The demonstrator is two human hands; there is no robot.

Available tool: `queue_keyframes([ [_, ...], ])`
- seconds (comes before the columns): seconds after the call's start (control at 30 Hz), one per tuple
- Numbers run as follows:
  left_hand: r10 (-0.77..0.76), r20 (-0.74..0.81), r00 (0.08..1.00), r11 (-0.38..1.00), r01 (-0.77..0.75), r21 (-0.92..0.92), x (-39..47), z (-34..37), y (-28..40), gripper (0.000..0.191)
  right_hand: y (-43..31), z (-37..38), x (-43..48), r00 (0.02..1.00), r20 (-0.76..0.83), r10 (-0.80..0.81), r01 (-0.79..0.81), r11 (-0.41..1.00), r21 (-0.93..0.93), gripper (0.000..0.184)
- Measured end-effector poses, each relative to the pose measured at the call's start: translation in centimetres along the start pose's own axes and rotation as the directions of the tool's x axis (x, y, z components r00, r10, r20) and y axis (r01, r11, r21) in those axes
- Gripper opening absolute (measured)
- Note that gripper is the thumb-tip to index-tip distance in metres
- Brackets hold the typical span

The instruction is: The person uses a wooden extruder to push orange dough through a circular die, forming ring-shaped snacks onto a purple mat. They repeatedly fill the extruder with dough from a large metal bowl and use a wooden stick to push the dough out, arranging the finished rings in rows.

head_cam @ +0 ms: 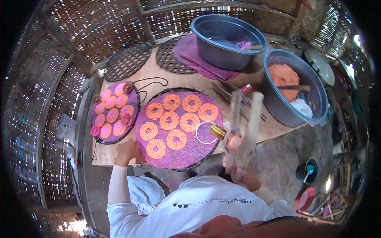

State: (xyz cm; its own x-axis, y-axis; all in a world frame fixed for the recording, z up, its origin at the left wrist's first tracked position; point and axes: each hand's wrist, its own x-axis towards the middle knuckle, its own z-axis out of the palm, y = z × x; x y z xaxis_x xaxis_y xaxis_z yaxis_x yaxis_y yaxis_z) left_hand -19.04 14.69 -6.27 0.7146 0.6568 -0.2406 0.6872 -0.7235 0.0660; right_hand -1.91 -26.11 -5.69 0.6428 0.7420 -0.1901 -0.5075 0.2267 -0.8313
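My right hand [242, 177] grips a wooden hand press [249, 131] by its lower end. Orange dough [235, 142] shows between its two wooden arms. A brass-coloured cylinder [218, 132] juts from the press over the right side of a round tray [178, 162] lined with purple mesh. Beside the cylinder is a thin white ring [197, 135]; whether they touch is unclear. Several orange rings of squeezed dough [169, 120] lie on the mesh. My left hand [128, 151] holds the tray's left rim, its fingers partly hidden behind it.
A smaller tray [114, 139] bears orange-pink rounds and small cups. One grey basin [269, 98] holds orange dough, white matter and a wooden stick; another basin [229, 61] stands on purple mesh sheets [190, 53]. Lattice trays [129, 61] lie behind. The wooden table [105, 160] ends before me.
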Motion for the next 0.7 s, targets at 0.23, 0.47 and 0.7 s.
queue_keyframes([
  [0.23,0.172,-0.696,0.697,0.341,-0.705,-0.622,1.1,-9.0,18.0,0.068,-10.1,1.3,3.1,0.962,0.163,0.218,-0.117,0.872,-0.476,0.051],
  [0.47,0.259,-0.708,0.657,-0.943,0.014,-0.331,5.4,-12.8,22.1,0.072,-15.1,2.2,8.2,0.779,0.327,0.536,-0.325,0.790,-0.520,0.051],
  [0.7,0.380,-0.745,0.548,-0.923,0.279,-0.266,8.5,-7.4,21.0,0.061,-15.5,1.7,12.6,0.605,0.221,0.765,-0.540,0.598,-0.592,0.061],
])
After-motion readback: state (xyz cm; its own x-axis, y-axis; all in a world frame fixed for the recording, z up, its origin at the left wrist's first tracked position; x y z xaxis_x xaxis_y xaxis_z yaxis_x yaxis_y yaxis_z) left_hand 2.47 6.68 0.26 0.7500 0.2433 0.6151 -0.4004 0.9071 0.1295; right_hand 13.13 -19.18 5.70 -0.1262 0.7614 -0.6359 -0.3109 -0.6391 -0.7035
